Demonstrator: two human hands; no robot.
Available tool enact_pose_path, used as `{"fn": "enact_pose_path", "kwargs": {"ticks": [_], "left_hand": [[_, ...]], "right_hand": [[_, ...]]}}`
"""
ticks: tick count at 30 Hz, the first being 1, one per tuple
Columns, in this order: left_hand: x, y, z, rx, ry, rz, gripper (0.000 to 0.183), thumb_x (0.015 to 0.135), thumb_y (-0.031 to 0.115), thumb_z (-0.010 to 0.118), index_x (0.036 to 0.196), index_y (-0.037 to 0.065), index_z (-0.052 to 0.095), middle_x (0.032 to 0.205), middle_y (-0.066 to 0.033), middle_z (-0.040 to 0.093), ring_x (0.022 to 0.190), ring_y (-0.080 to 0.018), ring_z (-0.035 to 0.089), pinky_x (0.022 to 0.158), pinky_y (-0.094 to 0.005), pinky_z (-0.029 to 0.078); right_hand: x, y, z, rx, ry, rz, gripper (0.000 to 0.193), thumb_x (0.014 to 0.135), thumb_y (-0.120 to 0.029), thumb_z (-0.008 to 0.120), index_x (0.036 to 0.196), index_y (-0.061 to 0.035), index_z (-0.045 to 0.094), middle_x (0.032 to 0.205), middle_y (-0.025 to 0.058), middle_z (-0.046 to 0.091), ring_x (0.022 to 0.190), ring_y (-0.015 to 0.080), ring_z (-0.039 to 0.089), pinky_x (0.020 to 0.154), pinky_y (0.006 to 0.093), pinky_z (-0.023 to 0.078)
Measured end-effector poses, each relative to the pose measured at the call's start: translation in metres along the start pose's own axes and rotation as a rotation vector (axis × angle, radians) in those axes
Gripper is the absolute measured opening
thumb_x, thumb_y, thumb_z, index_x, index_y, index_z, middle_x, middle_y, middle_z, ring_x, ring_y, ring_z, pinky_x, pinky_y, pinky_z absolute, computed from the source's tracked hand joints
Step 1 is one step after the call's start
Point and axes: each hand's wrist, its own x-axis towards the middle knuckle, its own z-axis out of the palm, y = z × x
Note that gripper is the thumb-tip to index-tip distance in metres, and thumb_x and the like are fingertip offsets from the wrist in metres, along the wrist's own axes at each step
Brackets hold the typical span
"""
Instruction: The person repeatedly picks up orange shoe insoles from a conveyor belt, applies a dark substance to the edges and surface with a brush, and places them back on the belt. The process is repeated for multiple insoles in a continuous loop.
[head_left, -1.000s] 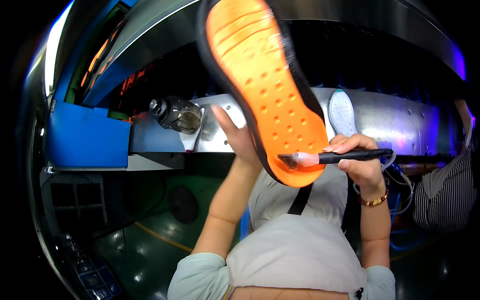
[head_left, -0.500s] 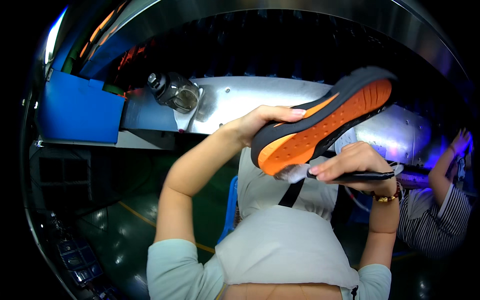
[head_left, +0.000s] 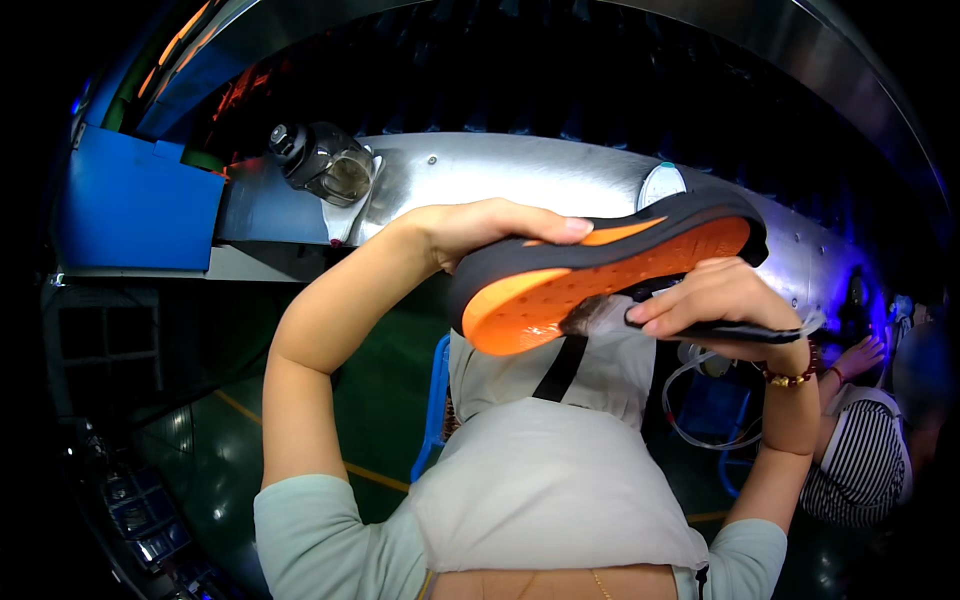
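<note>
A shoe sole (head_left: pixel 515 312), orange inside with a black rim, is held up slanting in front of me. My left hand (head_left: pixel 490 225) is closed around its far side, with the thumb lying on the rim. My right hand (head_left: pixel 725 300) grips a black-handled brush (head_left: pixel 602 316) whose pale bristles have dark tips. Those tips touch the orange face near its lower, left end, where the surface looks wet and shiny. A clear tube (head_left: pixel 690 435) hangs in a loop by my right wrist. The left fingers are hidden behind the sole.
Beyond the sole runs a curved metal ledge (head_left: pixel 500 165). On it stand a dark bottle (head_left: pixel 325 165) on a white cloth (head_left: pixel 343 222) and a round white-topped container (head_left: pixel 661 185). A blue box (head_left: pixel 140 205) is at left. Another person (head_left: pixel 858 460) sits at right.
The sole has swung to a flatter slant, its far right end lower. The brush tips have moved from the edge onto the orange face. The whole view has shifted a little.
</note>
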Motion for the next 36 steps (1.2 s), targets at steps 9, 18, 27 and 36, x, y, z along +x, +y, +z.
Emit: {"fn": "enact_pose_path", "kwargs": {"ticks": [9,18,27,36], "left_hand": [[-0.020,-0.006,-0.006,-0.253,0.151,0.035,0.043,0.076,0.034,0.061,0.101,-0.001,0.058,0.081,-0.0094,0.062,0.069,-0.0098,0.059,0.062,-0.0202,0.048],[-0.034,-0.022,-0.025,-0.225,0.085,0.113,0.042,0.077,0.030,0.059,0.103,-0.004,0.056,0.088,-0.0141,0.062,0.073,-0.0138,0.061,0.068,-0.0223,0.049],[-0.038,-0.033,-0.036,-0.180,0.024,0.133,0.043,0.078,0.029,0.056,0.103,-0.006,0.054,0.088,-0.0134,0.062,0.074,-0.0134,0.061,0.068,-0.0219,0.049],[0.011,-0.056,-0.010,-0.678,-0.007,0.376,0.045,0.083,0.024,0.050,0.118,-0.003,0.045,0.109,-0.0189,0.055,0.096,-0.0222,0.058,0.086,-0.0309,0.046]], "right_hand": [[-0.022,0.011,-0.001,0.129,0.180,0.082,0.014,0.069,-0.002,0.066,0.083,-0.0032,0.065,0.092,0.0109,0.065,0.078,0.0200,0.064,0.069,0.0264,0.049],[-0.036,0.014,0.003,0.210,0.255,0.154,0.020,0.067,0.004,0.066,0.086,-0.0022,0.064,0.093,0.0126,0.064,0.084,0.0226,0.063,0.076,0.0296,0.050],[-0.043,0.015,-0.008,0.065,0.143,0.195,0.015,0.070,-0.001,0.065,0.085,-0.0024,0.065,0.091,0.0126,0.065,0.082,0.0223,0.064,0.072,0.0280,0.050],[0.001,0.005,0.021,0.274,0.334,0.229,0.022,0.071,-0.002,0.063,0.093,0.0015,0.063,0.087,0.0125,0.065,0.079,0.0178,0.064,0.071,0.0248,0.049]]}}
